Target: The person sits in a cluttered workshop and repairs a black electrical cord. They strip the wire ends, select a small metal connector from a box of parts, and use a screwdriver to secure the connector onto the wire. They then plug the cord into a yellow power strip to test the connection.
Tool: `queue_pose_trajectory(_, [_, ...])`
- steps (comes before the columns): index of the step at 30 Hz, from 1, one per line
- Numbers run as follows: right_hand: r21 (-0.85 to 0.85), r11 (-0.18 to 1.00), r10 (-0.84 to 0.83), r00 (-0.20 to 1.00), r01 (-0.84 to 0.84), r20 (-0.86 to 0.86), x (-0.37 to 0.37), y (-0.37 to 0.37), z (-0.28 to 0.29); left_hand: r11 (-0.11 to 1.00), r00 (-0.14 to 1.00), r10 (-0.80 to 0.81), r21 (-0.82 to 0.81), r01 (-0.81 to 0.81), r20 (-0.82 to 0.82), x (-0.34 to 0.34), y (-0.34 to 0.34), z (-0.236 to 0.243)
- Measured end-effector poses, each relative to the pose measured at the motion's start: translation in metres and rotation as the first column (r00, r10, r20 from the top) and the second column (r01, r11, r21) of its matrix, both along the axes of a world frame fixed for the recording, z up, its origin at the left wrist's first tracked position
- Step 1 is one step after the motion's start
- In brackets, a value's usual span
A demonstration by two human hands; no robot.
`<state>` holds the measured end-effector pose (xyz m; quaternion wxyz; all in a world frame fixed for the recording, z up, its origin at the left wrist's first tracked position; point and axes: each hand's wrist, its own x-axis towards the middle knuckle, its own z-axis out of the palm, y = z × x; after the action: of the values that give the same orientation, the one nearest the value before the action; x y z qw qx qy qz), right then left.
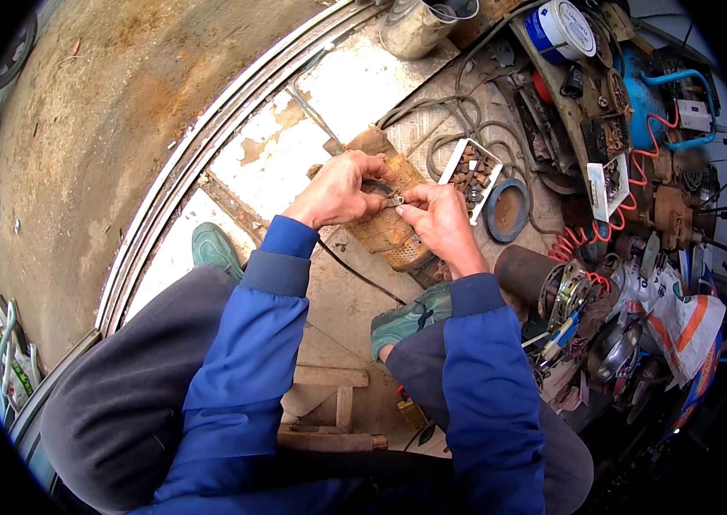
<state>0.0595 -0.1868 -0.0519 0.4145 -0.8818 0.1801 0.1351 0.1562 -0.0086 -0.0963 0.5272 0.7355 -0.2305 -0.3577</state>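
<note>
My two hands meet over a rusty brown machine body (pixel 380 232), rounded, with a grille of small holes at its near end; it looks like an electric motor. Thumb and fingers of my left hand (pixel 350 189) are closed by a dark cable at its upper middle. My right hand (pixel 440 219) pinches a small shiny metal piece (pixel 396 201) between thumb and forefinger, and the left thumb touches or nearly touches it. The piece is too small to name, and the fingers partly cover it and the cable.
Right of the hands stand a white tray (pixel 497 172) of small metal parts and a blue-rimmed disc (pixel 507 210). Grey hose (pixel 432 103) loops behind. A metal bucket (pixel 410 30) is at the back. Tools, a red coiled hose (pixel 582 240) and a blue tank (pixel 638 94) crowd the right.
</note>
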Motion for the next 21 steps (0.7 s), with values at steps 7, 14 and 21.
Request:
queue_pose_trajectory(7, [-0.065,0.998,0.023,0.999,-0.026,-0.049,0.004,0.005,0.002,1.0,0.957,0.015,0.006,-0.017,0.288,-0.013,0.001,-0.008])
queue_pose_trajectory(14, [-0.009,0.999,-0.037,0.999,0.037,-0.037,-0.003,0.007,-0.002,1.0,0.924,-0.031,0.008,0.03,0.38,-0.009,-0.002,-0.007])
queue_pose_trajectory(21, [-0.077,0.996,-0.034,0.989,0.046,0.143,-0.012,0.011,-0.017,0.989,0.94,-0.078,0.143,0.032,0.331,-0.004,-0.009,0.007])
